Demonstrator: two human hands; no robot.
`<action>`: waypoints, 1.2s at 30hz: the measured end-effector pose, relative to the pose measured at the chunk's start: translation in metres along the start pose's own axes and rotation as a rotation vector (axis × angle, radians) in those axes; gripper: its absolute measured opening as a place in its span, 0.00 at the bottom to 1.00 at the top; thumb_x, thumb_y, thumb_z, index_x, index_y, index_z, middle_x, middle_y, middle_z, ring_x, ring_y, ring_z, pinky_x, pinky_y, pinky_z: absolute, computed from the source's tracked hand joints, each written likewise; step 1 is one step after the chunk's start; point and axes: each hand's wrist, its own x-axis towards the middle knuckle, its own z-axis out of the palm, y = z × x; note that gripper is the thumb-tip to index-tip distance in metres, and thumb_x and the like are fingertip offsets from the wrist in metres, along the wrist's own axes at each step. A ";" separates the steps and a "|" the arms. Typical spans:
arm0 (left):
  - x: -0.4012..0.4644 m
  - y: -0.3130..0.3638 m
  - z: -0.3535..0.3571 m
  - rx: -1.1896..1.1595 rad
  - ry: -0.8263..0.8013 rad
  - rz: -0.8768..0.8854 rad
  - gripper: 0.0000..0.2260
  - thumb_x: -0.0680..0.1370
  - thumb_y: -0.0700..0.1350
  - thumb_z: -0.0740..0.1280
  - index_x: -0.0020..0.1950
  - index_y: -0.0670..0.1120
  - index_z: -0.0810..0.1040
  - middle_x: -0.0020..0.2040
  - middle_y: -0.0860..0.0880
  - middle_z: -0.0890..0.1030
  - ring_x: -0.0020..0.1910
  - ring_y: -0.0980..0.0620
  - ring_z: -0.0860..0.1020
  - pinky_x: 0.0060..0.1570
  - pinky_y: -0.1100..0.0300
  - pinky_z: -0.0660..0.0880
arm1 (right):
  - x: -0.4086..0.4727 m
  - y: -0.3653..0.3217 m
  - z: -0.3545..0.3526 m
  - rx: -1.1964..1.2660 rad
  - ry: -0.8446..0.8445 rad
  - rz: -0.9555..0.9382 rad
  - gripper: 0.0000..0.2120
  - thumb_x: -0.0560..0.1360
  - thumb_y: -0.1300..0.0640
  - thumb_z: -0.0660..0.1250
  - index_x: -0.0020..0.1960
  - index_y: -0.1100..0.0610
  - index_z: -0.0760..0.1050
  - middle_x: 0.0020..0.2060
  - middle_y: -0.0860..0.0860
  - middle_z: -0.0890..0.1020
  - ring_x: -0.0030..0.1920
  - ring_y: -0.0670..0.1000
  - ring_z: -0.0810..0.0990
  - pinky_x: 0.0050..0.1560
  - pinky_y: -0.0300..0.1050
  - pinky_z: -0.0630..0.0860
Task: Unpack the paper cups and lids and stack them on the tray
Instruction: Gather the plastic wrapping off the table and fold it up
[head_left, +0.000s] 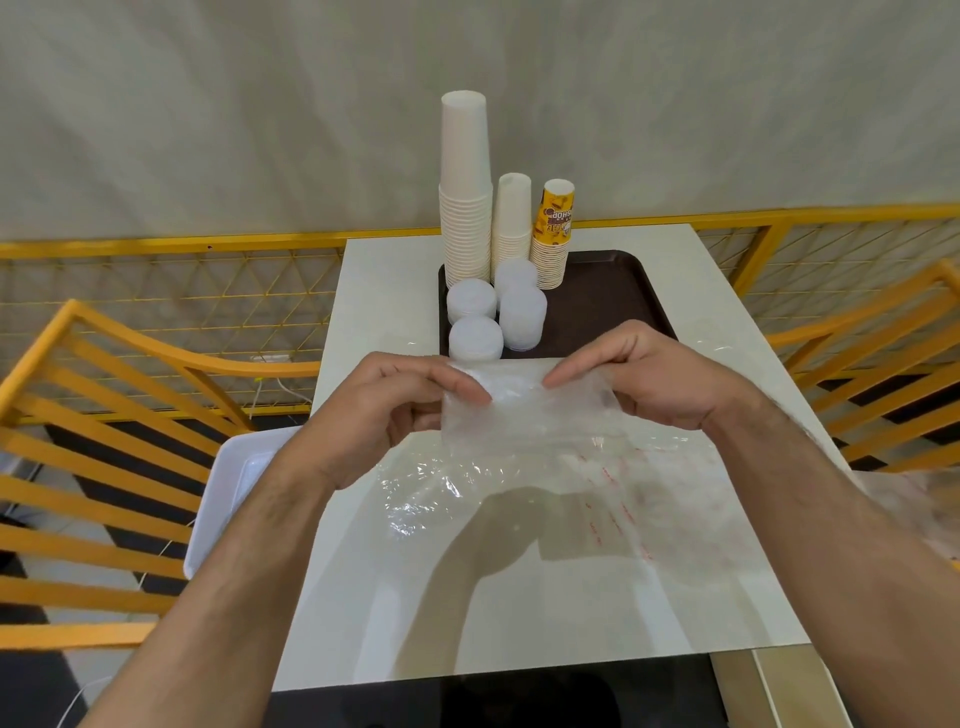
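**Clear bag held between both hands above the table**

A white table (519, 597) is seen beneath both hands. Beyond the hands, a dark brown tray (613, 301) lies on it, long axis running left to right. A crumpled clear bag (524, 410) is held up between the hands, stretched crosswise; more clear wrap (597, 483) is spread below them, marked with small red print too faint to be read.

On the tray, beyond the left hand (384, 405), three cup stacks are stood upside down, bases pointing up: a tall white stack (465, 192), a shorter white stack (511, 223), and a yellow printed stack (553, 234) whose lettering, inverted, reads "SHOP" and "THE". Four short piles of translucent lids (475, 338) are set upright in front of the cups, nearest the hands.

The bag's left edge is pinched by the left hand, fingers curled; its right edge is pinched by the right hand (660, 379) likewise.

A white tray (223, 499) is partly hidden under the left forearm.
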 end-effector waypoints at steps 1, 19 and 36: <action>-0.001 -0.003 0.003 -0.048 0.014 -0.016 0.14 0.76 0.37 0.60 0.44 0.40 0.87 0.48 0.44 0.85 0.45 0.50 0.83 0.42 0.63 0.78 | 0.000 -0.001 0.000 0.011 0.000 0.007 0.29 0.78 0.79 0.55 0.44 0.53 0.88 0.47 0.50 0.88 0.51 0.49 0.86 0.47 0.38 0.81; 0.000 0.016 0.027 0.601 0.141 -0.020 0.19 0.70 0.40 0.78 0.55 0.59 0.84 0.39 0.58 0.86 0.22 0.59 0.66 0.29 0.69 0.65 | 0.032 -0.040 0.014 -0.369 -0.255 0.024 0.20 0.73 0.56 0.76 0.63 0.53 0.78 0.56 0.55 0.85 0.59 0.48 0.82 0.64 0.43 0.74; -0.009 0.005 0.029 0.444 0.136 -0.042 0.21 0.70 0.35 0.77 0.58 0.55 0.83 0.34 0.58 0.85 0.38 0.55 0.85 0.37 0.74 0.73 | -0.009 0.006 0.009 -0.164 0.092 0.057 0.09 0.68 0.65 0.77 0.48 0.63 0.84 0.41 0.58 0.86 0.42 0.52 0.85 0.41 0.42 0.81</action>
